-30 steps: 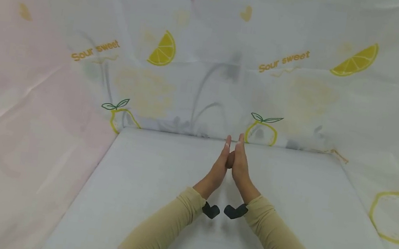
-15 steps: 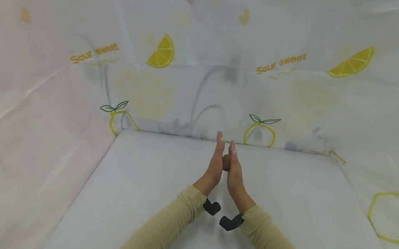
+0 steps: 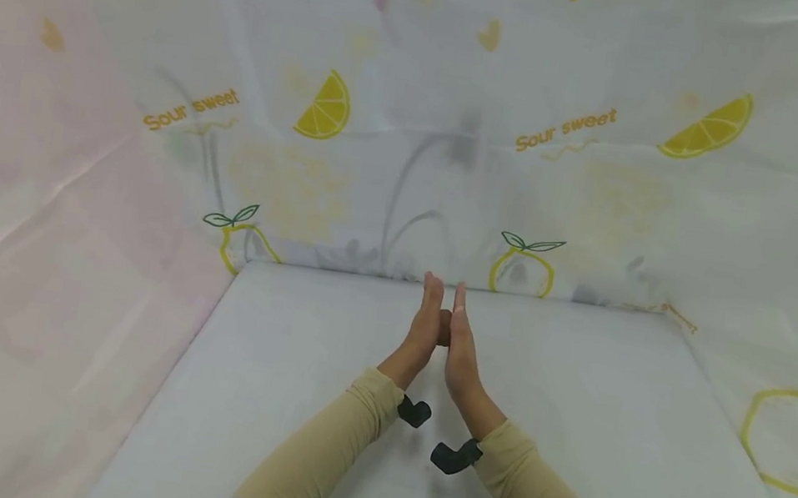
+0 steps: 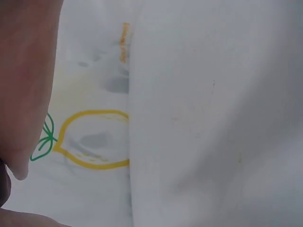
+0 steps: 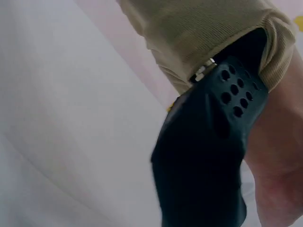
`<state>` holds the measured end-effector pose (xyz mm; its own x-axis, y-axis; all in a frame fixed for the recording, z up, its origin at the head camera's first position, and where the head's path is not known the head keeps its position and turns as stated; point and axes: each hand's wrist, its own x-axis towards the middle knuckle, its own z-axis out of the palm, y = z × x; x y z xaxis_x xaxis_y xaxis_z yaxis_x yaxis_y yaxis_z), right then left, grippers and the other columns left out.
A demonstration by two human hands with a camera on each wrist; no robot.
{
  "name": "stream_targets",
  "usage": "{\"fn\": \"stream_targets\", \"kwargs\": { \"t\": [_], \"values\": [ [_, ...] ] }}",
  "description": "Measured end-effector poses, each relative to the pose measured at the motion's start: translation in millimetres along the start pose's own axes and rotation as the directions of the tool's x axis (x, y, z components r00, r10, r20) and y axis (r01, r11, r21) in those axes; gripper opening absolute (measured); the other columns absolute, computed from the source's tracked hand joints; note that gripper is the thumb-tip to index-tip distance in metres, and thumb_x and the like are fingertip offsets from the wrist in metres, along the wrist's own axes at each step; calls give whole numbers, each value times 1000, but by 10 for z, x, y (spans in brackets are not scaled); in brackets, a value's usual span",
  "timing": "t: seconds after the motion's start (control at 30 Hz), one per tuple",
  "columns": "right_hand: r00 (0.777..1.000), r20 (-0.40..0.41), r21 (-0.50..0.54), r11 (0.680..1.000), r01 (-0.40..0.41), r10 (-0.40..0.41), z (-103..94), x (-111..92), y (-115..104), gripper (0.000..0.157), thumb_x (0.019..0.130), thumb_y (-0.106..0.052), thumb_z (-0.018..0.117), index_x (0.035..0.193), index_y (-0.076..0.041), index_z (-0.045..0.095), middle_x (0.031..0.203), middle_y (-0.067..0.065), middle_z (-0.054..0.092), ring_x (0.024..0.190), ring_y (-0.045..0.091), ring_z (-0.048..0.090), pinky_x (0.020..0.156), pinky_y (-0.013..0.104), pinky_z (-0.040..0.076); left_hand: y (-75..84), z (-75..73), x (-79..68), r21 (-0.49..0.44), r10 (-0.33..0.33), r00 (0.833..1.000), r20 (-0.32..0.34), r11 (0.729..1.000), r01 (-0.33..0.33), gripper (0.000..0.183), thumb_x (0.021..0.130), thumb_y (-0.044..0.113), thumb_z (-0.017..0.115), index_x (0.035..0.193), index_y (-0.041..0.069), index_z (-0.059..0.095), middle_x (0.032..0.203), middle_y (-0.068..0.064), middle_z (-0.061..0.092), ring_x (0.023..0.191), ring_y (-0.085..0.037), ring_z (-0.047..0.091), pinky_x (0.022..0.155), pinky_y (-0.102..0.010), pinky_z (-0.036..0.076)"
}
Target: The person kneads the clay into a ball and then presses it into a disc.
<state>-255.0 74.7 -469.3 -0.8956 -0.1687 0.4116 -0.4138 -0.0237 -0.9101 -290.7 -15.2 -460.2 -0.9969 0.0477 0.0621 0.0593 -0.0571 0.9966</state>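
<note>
Fingers [image 3: 433, 289] straight, left hand [image 3: 422, 328] and right hand [image 3: 462, 357] flanked a brown, roundish, clay-like lump [image 3: 445, 328], seemingly shaped but unreleased.

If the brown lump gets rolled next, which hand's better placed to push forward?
Right, probably: the right hand sits slightly nearer the body than the left hand, with the brown lump between them, so it has more room forward.

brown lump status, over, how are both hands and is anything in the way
Left hand and right hand straight-fingered, palms facing. Brown lump sandwiched between them. No obstruction seen around the hands.
</note>
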Motion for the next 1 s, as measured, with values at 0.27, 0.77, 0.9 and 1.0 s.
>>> {"fn": "stream_targets", "kwargs": {
  "t": [0.27, 0.77, 0.9, 1.0],
  "values": [
    [990, -63, -7, 992, -128, 127, -11, 281, 48, 61, 112, -39, 10, 163, -10, -5, 170, 1, -6, 155, 16, -4, 125, 42, 1, -86, -93, -57, 28, 52, 992, 115, 998, -55, 79, 105, 63, 13, 164, 11, 1, 171, -3, -2, 156, -18, -3, 125, -47, 1],
    [983, -16, -63, 981, -183, 182, -74, 406, 163, 60, 113, -38, 12, 164, -8, 3, 171, 5, 1, 156, 19, -1, 125, 42, 2, 69, -108, -64, -140, 129, 985, 114, 984, -112, 93, 99, 75, 13, 164, 11, -3, 171, -4, -9, 155, -19, -13, 124, -47, -6],
    [993, 38, -102, 989, -108, 112, 20, 348, 162, 58, 113, -33, 13, 163, -4, 5, 171, 10, 1, 156, 23, -1, 125, 45, 2, 70, -143, 6, -155, 53, 998, 32, 987, -47, 93, 98, 77, 14, 165, 14, 0, 171, -8, 2, 156, -20, -3, 124, -47, -4],
    [994, 76, -120, 990, -69, 78, 85, 305, 148, 58, 114, -32, 15, 162, -2, 4, 170, 13, 1, 156, 25, -2, 125, 47, 2, 57, -172, 48, -163, -9, 999, -31, 987, 3, 93, 98, 77, 17, 165, 14, 5, 170, -8, 9, 155, -20, 8, 124, -47, 0]
  ]
}}
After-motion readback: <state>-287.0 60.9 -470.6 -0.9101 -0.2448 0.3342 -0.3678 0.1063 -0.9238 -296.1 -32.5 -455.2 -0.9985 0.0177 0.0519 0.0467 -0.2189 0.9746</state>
